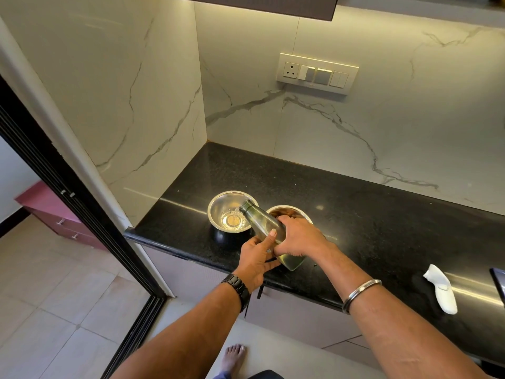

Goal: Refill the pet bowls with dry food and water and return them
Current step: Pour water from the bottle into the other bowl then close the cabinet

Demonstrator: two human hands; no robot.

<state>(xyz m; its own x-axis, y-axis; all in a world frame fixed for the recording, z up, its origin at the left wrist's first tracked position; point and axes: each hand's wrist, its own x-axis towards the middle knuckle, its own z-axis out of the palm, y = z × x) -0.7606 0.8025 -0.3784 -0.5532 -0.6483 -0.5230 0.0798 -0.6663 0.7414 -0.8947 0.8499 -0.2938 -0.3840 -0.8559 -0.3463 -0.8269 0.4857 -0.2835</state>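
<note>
Two steel pet bowls stand side by side on the black counter. The left bowl has a little clear water at its bottom. The right bowl holds brown dry food and is partly hidden by my right hand. A clear greenish water bottle is tilted, its open mouth over the left bowl's rim, and water is running out. My right hand grips the bottle's body from above. My left hand holds it from below near its base.
A white cloth-like item lies on the counter at the right, beside a dark object at the frame's edge. A switch panel is on the marble back wall. A black door frame stands left. My bare foot is on the floor.
</note>
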